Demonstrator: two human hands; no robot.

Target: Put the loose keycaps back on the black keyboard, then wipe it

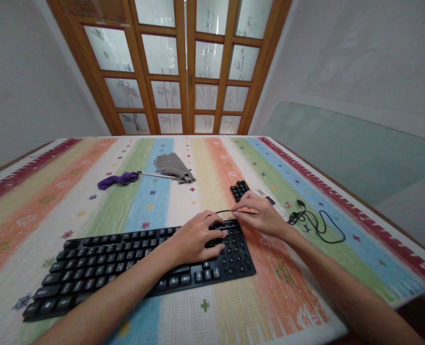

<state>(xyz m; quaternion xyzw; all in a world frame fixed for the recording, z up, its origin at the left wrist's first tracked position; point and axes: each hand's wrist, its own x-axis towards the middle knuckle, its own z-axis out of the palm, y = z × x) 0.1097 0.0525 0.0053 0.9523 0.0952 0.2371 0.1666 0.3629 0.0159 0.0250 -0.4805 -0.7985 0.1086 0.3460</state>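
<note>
A black keyboard lies at a slant on the striped cloth. Its number pad, on the right end, is bare of keycaps and shows the switches. My left hand rests over the keyboard beside this pad, fingers spread and palm down. Just past the upper right edge, my right hand pinches the thin black keyboard cable between thumb and fingers. Part of the cable is hidden by that hand. Behind it, several loose black keycaps stand in a block.
Right of my right hand lie the coiled cable and its plug. A small black and white item sits partly behind that hand. Farther back are a grey cloth and a purple cloth piece. Wooden glazed doors stand beyond the table.
</note>
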